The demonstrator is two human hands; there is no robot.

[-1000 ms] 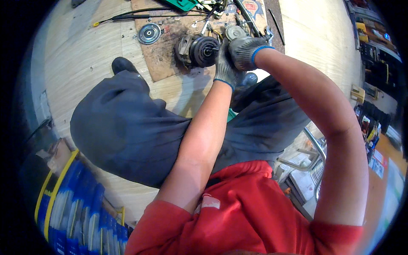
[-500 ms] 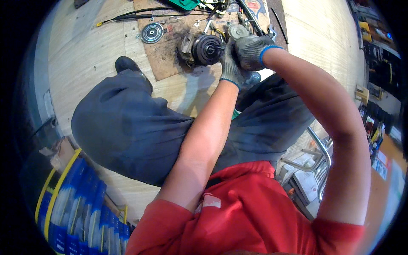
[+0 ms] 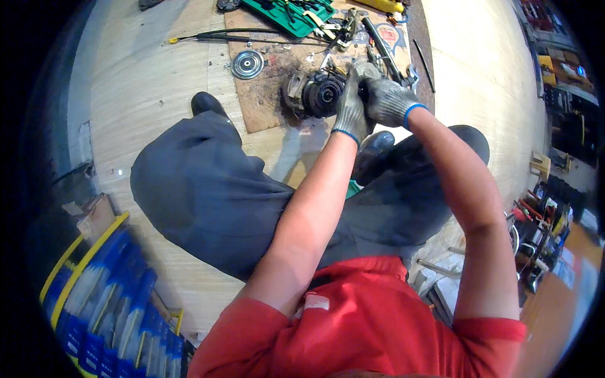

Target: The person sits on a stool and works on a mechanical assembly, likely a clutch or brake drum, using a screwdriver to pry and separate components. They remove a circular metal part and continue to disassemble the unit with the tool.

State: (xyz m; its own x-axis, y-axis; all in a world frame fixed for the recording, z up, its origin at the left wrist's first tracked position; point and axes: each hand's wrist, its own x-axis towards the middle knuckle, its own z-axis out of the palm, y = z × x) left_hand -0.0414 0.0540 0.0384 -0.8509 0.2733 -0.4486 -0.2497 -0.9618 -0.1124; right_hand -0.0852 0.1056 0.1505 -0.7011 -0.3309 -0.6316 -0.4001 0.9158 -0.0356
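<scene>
A dark round motor-like part with a black pulley face [image 3: 315, 94] sits on a stained cardboard sheet [image 3: 265, 107] on the wooden floor. My left hand [image 3: 348, 113], in a grey knit glove, is pressed against the pulley's right side with fingers closed around something at its hub. My right hand [image 3: 387, 101], also gloved, is clenched right beside the left, gripping a tool or part that the gloves hide. A round metal disc [image 3: 247, 64] lies on the cardboard to the left of the part.
A green tool tray [image 3: 290, 12] and several loose tools [image 3: 378, 44] lie at the far edge of the cardboard. Thin black cables [image 3: 214, 36] run across the floor. My dark-trousered knees and black shoe [image 3: 205, 102] sit below. Blue and yellow boxes [image 3: 94, 296] stand lower left.
The view has shifted, so the part and both hands sit lower and further right in the picture. Both hands stay clenched together at the pulley hub; the right hand has dropped slightly.
</scene>
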